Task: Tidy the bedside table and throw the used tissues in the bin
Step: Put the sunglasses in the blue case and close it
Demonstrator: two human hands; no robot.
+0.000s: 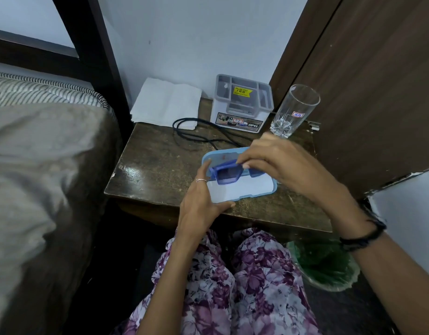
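Note:
Blue-framed sunglasses [226,174] hover just over a light-blue rimmed box [242,188] that lies on the dark wooden bedside table [160,170]. My right hand [278,163] pinches the top of the frame. My left hand [200,201] touches the frame's left end with a fingertip, and its thumb lies along the box's front edge. A stack of folded white tissues [166,105] rests at the table's back left corner. A green bin [326,264] stands on the floor under the table's right front corner.
A grey-lidded plastic box [242,103] with a yellow price sticker stands at the back. To its right is an empty clear glass [294,110]. A black cable [199,134] loops across the table. The bed [39,165] runs along the left; a brown door [368,93] closes the right.

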